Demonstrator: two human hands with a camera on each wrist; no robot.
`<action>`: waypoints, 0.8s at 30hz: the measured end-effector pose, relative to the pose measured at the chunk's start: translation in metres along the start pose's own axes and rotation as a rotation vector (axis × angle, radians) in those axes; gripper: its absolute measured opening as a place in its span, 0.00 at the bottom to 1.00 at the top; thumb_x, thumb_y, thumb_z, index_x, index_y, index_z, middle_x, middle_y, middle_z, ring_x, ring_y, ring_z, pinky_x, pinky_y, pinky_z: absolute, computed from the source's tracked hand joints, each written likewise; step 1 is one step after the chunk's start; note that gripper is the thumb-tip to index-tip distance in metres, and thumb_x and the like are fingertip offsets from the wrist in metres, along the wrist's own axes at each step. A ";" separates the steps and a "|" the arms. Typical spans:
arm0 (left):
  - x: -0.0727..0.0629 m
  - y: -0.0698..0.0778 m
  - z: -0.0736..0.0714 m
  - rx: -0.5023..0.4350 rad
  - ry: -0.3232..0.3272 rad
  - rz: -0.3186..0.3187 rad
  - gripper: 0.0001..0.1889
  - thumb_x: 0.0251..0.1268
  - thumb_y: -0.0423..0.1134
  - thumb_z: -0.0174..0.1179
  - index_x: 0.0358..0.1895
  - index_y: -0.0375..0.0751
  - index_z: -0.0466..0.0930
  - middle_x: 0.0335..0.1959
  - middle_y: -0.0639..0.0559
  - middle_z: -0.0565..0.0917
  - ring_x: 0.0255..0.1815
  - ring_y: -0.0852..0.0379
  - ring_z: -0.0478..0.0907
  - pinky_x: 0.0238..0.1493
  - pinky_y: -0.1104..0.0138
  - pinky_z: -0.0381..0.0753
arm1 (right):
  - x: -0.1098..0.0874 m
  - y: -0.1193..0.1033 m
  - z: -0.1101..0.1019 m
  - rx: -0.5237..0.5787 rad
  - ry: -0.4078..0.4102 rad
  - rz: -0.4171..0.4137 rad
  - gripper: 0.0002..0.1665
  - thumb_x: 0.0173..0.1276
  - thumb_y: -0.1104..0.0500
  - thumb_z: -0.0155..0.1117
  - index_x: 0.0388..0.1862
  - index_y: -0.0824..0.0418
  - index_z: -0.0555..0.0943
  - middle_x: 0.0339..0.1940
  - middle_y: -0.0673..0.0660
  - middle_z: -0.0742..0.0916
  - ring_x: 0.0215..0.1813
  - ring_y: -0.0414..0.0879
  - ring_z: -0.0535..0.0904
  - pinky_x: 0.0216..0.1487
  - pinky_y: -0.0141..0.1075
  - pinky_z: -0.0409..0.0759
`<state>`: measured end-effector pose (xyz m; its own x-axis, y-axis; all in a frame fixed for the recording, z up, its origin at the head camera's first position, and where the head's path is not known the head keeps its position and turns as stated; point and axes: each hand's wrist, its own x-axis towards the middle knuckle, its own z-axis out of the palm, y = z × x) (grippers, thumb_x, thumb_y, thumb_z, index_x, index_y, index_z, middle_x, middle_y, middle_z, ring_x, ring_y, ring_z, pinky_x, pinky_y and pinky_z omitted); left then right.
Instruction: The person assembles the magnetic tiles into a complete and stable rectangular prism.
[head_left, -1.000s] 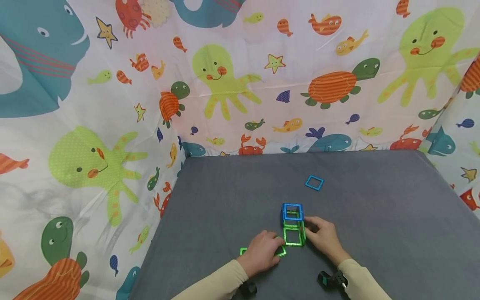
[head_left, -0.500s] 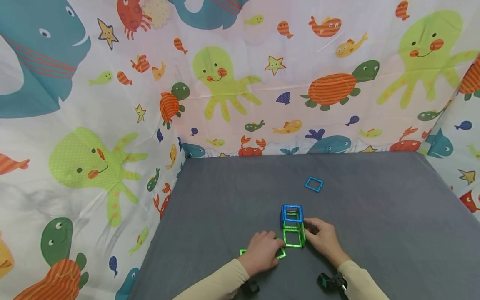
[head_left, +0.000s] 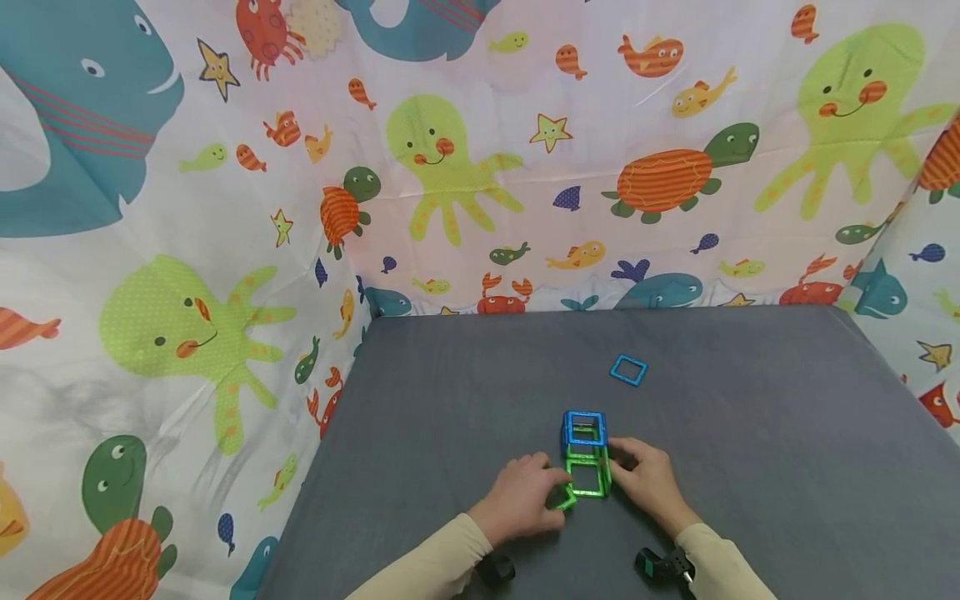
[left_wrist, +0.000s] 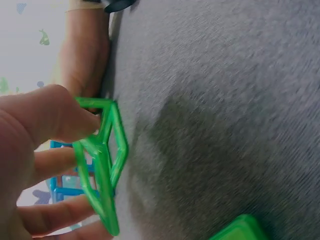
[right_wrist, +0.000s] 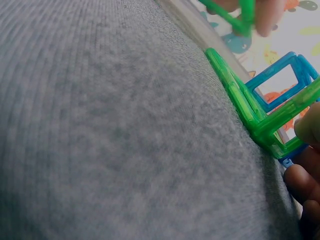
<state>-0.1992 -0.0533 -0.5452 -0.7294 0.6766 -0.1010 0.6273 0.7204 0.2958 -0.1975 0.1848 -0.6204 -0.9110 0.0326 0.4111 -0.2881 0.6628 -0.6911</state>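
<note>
A small structure of square magnetic tiles stands on the grey cloth in the head view, with a blue box-shaped part (head_left: 584,427) at the back and green tiles (head_left: 602,479) in front. My left hand (head_left: 521,500) pinches a green square magnetic tile (left_wrist: 103,185) between thumb and fingers, tilted up off the cloth, close to the structure's left side. My right hand (head_left: 651,479) holds the structure's right side, thumb and fingers at a green tile (right_wrist: 292,107). My left hand partly hides its tile in the head view.
A single blue square tile (head_left: 628,370) lies flat farther back on the grey cloth (head_left: 465,375). Another green piece (left_wrist: 241,230) shows at the bottom of the left wrist view. Behind the table hangs a sea-animal curtain (head_left: 480,167).
My left hand has risen slightly and tilted its green tile up off the cloth. The green corner seen left of that hand is now out of sight. My right hand stays put.
</note>
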 end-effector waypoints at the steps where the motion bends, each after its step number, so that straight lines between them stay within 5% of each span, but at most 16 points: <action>1: 0.000 0.000 -0.003 -0.020 0.013 0.003 0.24 0.57 0.49 0.69 0.60 0.58 0.84 0.45 0.55 0.80 0.35 0.64 0.70 0.34 0.72 0.69 | 0.000 0.000 0.000 0.004 0.002 -0.003 0.16 0.54 0.66 0.79 0.43 0.65 0.89 0.31 0.52 0.89 0.27 0.28 0.77 0.28 0.31 0.79; 18: 0.005 -0.009 -0.013 -0.190 0.309 0.091 0.25 0.57 0.42 0.70 0.60 0.49 0.82 0.53 0.52 0.80 0.41 0.63 0.75 0.43 0.74 0.78 | -0.001 0.001 0.000 -0.005 -0.014 0.007 0.15 0.56 0.65 0.78 0.44 0.64 0.89 0.30 0.50 0.88 0.28 0.27 0.75 0.29 0.31 0.78; 24: 0.003 -0.010 -0.008 -0.228 0.347 0.099 0.23 0.57 0.39 0.70 0.57 0.49 0.81 0.53 0.52 0.78 0.42 0.61 0.77 0.43 0.78 0.76 | 0.000 0.001 0.000 -0.001 -0.017 0.012 0.15 0.57 0.64 0.78 0.44 0.63 0.89 0.30 0.50 0.88 0.28 0.27 0.74 0.29 0.31 0.77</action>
<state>-0.2102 -0.0597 -0.5414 -0.7419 0.6212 0.2522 0.6507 0.5765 0.4943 -0.1976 0.1855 -0.6211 -0.9194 0.0277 0.3925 -0.2767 0.6635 -0.6951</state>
